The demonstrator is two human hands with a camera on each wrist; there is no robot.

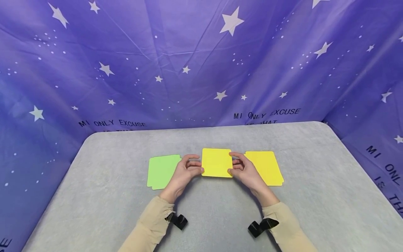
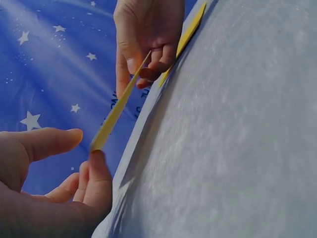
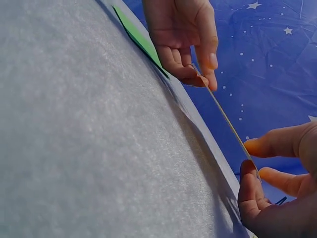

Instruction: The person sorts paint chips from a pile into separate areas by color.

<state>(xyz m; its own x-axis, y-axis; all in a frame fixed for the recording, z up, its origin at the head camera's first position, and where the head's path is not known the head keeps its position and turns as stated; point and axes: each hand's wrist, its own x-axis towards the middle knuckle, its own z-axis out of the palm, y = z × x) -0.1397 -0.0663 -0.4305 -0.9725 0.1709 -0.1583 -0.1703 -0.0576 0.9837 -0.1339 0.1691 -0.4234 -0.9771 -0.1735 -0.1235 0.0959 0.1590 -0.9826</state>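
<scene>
A square yellow card (image 1: 217,162) with rounded corners is held between two hands near the table's middle. My left hand (image 1: 185,171) touches its left edge, the thumb at the near corner; in the left wrist view one fingertip (image 2: 98,157) meets the card's end, while another digit stands slightly apart. My right hand (image 1: 248,172) pinches the right edge, with fingertips on both faces in the right wrist view. Seen edge-on there, the card (image 3: 228,120) is a thin strip raised off the table. Green cards (image 1: 161,171) lie partly behind the left hand, yellow cards (image 1: 267,167) behind the right.
The grey table (image 1: 217,217) has rounded far corners. Behind and beside it hangs a purple curtain (image 1: 189,42) with white stars and printed lettering. Black wrist cameras (image 1: 178,221) are strapped over the beige sleeves (image 1: 151,220).
</scene>
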